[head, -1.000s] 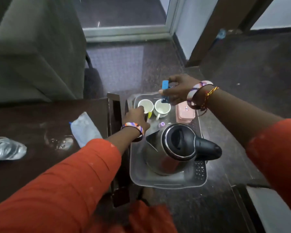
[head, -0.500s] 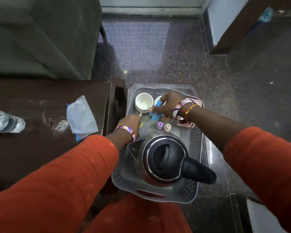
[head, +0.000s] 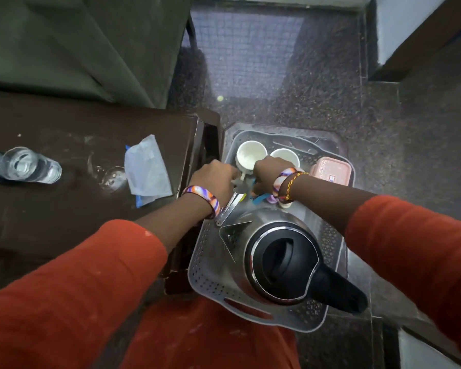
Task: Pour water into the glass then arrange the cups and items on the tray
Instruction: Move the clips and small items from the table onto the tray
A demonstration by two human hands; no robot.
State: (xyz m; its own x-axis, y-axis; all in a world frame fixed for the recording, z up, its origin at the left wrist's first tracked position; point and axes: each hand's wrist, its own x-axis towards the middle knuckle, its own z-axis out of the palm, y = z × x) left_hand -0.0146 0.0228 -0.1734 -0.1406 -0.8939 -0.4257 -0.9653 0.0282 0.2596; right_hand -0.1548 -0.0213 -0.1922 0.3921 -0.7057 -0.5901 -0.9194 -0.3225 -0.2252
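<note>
Head view, looking straight down. Both hands work over a grey perforated tray (head: 205, 272) that sits on the dark speckled stone floor (head: 304, 97), just right of a dark brown low table (head: 64, 209).

The left hand (head: 214, 179) is curled knuckles-up at the tray's left edge, fingers bent toward the handle of the left cup (head: 250, 157); whether it actually grips anything cannot be told. A flat silvery packet (head: 230, 206) lies just below that wrist. The right hand (head: 268, 171) is also curled, knuckles up, in front of the right cup (head: 284, 155), hiding that cup's near rim; its fingers point down at a small blue item (head: 258, 198), and its hold cannot be told either. The 2 white cups stand side by side beyond the hands, both upright.

Right of the right wrist sits a pink lidded box (head: 330, 170). Nearer the body than both hands, a steel kettle (head: 280, 262) with a black lid fills the tray's near half, spout toward the left wrist.

Well left of the left hand, on the table, stands the glass (head: 28, 166) holding water, and between it and the hand lies a clear plastic pouch (head: 147, 169). A grey-green upholstered seat (head: 77, 43) rises beyond the table.
</note>
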